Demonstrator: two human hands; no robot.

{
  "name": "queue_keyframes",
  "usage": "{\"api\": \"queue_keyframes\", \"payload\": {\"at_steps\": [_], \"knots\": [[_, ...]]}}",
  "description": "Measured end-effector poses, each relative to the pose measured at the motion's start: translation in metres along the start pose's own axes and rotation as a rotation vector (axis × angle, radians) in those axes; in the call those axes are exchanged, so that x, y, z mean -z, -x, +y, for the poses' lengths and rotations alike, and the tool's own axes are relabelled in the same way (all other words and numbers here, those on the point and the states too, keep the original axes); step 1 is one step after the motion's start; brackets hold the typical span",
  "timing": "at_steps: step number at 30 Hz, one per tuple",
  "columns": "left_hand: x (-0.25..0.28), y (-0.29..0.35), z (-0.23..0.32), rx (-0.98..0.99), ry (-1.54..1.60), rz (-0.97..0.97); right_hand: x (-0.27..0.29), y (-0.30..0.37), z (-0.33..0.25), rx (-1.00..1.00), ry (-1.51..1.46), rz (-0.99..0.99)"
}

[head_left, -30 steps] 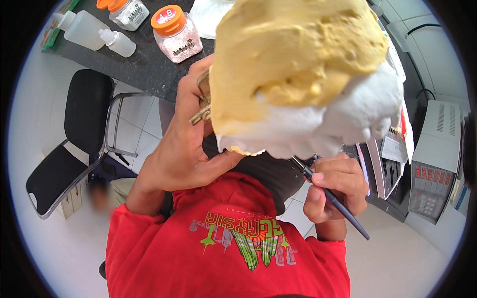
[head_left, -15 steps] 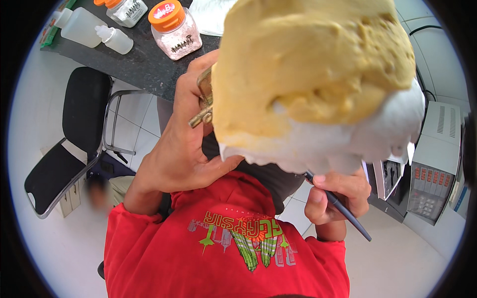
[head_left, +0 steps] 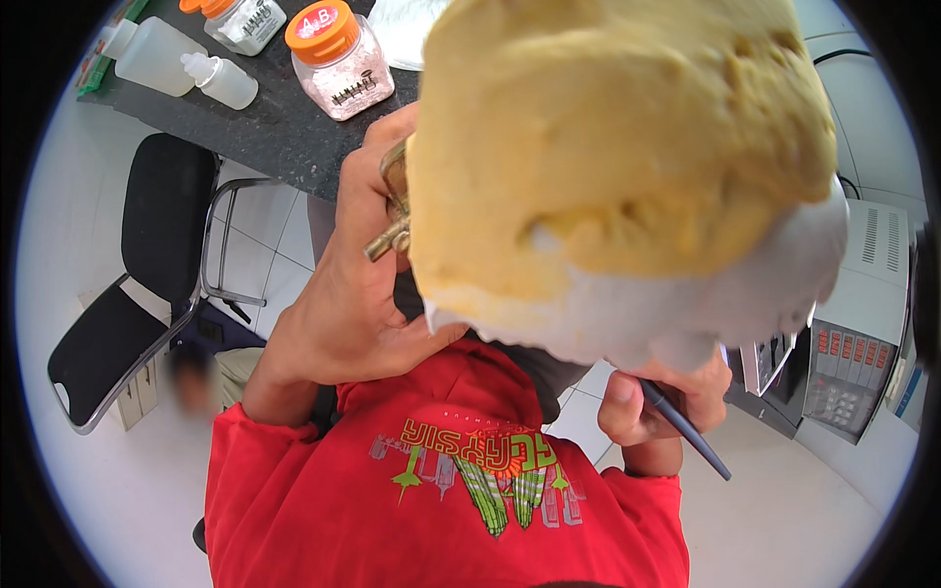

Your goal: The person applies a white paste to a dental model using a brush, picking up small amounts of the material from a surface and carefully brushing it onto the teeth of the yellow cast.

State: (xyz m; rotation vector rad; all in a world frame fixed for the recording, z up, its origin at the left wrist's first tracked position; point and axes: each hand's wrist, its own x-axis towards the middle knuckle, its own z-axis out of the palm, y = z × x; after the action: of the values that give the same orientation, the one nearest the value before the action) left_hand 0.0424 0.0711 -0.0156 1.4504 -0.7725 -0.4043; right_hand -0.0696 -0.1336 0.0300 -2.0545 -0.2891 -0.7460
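Note:
A large dental plaster model (head_left: 627, 147), yellow above and white along its lower edge, fills the upper middle, close to the camera. At its left side sticks out a brass hinge part (head_left: 388, 238). My left hand (head_left: 358, 284) is closed around that side, its thumb under the white edge and its other fingers partly hidden behind the model. Below the white edge, my right hand (head_left: 667, 407) pinches a slim tool with a dark tapered handle (head_left: 686, 431). The tool's working end is hidden behind the model, so I cannot tell its kind or whether it touches.
On the dark speckled counter (head_left: 284, 137) stand an orange-lidded jar of pink powder (head_left: 343, 73), a second orange-lidded jar (head_left: 245, 24), a small dropper bottle (head_left: 223, 82) and a larger translucent bottle (head_left: 157, 57). A black chair (head_left: 167, 216) is at left, a grey machine (head_left: 853, 343) at right.
The model has come slightly lower and appears larger, covering more of the tool and my right fingertips. My left hand has shifted a little left with it.

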Motion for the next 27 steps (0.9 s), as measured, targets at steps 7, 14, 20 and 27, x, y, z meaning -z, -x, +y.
{"api": "queue_keyframes", "payload": {"at_steps": [7,14,20,27], "knots": [[-0.002,0.0,-0.001,0.015,0.067,0.023,0.0,0.002,0.001,-0.008,-0.016,0.001],[-0.003,0.002,-0.002,0.009,0.082,0.044,0.002,0.005,-0.001,-0.04,-0.014,0.022],[-0.005,0.0,0.004,-0.001,0.052,0.079,0.001,0.003,-0.001,-0.03,-0.016,0.008],[-0.001,0.002,0.011,0.067,-0.027,0.045,-0.001,0.002,-0.002,-0.029,-0.01,0.028]]}}
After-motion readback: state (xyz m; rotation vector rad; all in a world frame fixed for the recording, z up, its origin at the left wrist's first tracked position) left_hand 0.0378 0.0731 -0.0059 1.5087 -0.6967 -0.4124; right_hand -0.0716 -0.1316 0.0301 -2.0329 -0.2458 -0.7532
